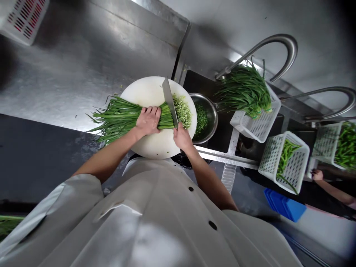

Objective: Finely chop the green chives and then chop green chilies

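Cleaver (169,99) in right grip (182,136), left grip (149,120) holding chives (120,115), white board (148,89) beneath

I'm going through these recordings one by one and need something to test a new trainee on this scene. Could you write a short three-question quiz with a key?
1. Which hand holds the knife, and which holds down the green stalks on the round white board?
2. True or false: the green stalks lie wholly within the edge of the board.
3. Fill the gap: the metal bowl beside the board holds finely cut ____.

Key
1. The right hand holds the knife; the left hand holds down the stalks.
2. False: their leafy ends reach out past the board's edge.
3. Greens.
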Motion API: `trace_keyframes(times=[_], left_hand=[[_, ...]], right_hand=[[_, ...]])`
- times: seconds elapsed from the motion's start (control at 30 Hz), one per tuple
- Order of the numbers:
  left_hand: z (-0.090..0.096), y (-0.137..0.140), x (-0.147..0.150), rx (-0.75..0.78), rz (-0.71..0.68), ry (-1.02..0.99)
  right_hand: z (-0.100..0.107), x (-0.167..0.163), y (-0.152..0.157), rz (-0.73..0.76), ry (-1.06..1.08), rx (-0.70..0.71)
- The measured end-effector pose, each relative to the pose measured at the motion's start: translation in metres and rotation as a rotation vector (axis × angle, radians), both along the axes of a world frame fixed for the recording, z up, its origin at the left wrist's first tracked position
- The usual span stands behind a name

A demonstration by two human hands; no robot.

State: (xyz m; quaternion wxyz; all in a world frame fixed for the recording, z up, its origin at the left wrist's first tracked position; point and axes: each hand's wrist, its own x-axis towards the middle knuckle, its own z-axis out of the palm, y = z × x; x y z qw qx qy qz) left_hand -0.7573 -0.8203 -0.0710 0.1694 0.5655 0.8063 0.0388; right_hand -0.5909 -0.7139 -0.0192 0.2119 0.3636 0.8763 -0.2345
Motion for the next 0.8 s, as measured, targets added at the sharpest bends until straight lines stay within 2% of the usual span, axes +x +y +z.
trace_keyframes(times=[0.07,0.1,0.33,0.4,0.47,0.53,0.6,0.73,0.8], left_hand=[[0.0,-0.001,0.0,0.002,0.005,0.009],[0.0,-0.001,0.0,0.001,0.006,0.01],[-0.007,0.001,-0.003,-0.039,0.008,0.036],[-0.01,0.002,-0.003,-0.036,0.011,0.036],[-0.011,0.003,-0.003,-0.032,0.012,0.029],[-0.01,0.003,-0.002,-0.035,0.011,0.021],[-0.008,0.002,-0.001,-0.035,0.007,0.013],[-0.003,0.001,0.001,-0.007,0.002,0.003],[-0.002,0.0,0.001,-0.004,0.004,-0.001]], right_hand=[[-0.006,-0.004,0.001,-0.007,0.01,0.017],[-0.002,-0.002,0.001,-0.007,0.011,0.024],[0.081,0.049,-0.018,0.031,-0.026,0.048],[0.092,0.057,-0.024,0.046,-0.067,0.023],[0.094,0.057,-0.025,0.048,-0.091,0.003],[0.087,0.05,-0.023,0.039,-0.086,-0.022],[0.068,0.038,-0.018,0.02,-0.058,-0.055],[0.01,0.013,-0.007,-0.049,-0.006,-0.041],[-0.012,0.007,-0.004,-0.059,0.024,-0.018]])
